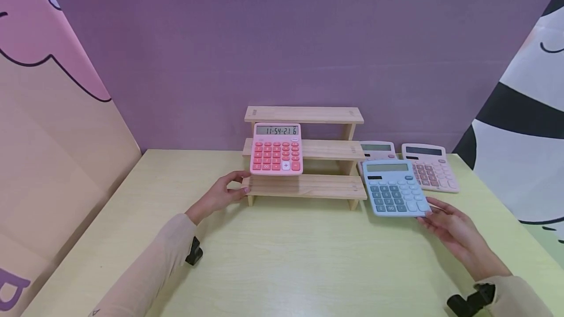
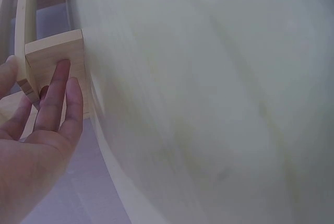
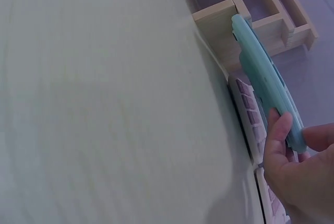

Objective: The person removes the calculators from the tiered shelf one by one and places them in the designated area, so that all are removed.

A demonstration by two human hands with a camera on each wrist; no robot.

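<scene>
A three-step wooden display rack [image 1: 308,186] stands on the table. My left hand [image 1: 220,192] grips the left end of its lowest step; in the left wrist view, the thumb and fingers [image 2: 52,104] lie about the board's end. Upright on the rack's left part is a pink calculator [image 1: 276,150] with digits on its display. My right hand [image 1: 454,234] pinches a light-blue calculator [image 1: 394,190] by its lower right corner, holding it tilted beside the rack's right end. The right wrist view shows the blue calculator [image 3: 266,78] edge-on, between thumb and fingers.
Two pale pink calculators, one at the right [image 1: 429,168] and one partly hidden [image 1: 378,148], lie behind the blue one. A purple backdrop [image 1: 308,38] rises behind the light wooden table [image 1: 286,258]. Printed panels flank both sides.
</scene>
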